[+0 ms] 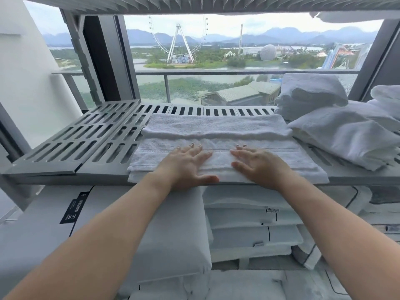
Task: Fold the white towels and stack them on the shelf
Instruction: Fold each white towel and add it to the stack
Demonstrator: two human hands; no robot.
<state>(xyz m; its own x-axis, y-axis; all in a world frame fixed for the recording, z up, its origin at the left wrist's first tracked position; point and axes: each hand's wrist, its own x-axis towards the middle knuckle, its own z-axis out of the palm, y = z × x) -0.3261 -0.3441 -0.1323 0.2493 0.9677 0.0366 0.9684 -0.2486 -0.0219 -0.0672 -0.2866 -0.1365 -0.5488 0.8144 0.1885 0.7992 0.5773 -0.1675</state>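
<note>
A folded white towel (pixel 218 131) lies flat on the grey slotted shelf (pixel 86 139), its front edge at the shelf's lip. My left hand (pixel 186 165) presses on the towel's near part with fingers straight and spread. My right hand (pixel 257 163) lies flat beside it, a little to the right, also pressing the towel. Neither hand grips anything. To the right on the same shelf sits a pile of white towels (pixel 337 128), loosely folded.
Below the shelf are stacked white linens (pixel 249 224) and a white pillow-like bundle (pixel 171 230) with a black label. Another slotted shelf (pixel 194 5) runs overhead. A window with a railing is behind the shelving.
</note>
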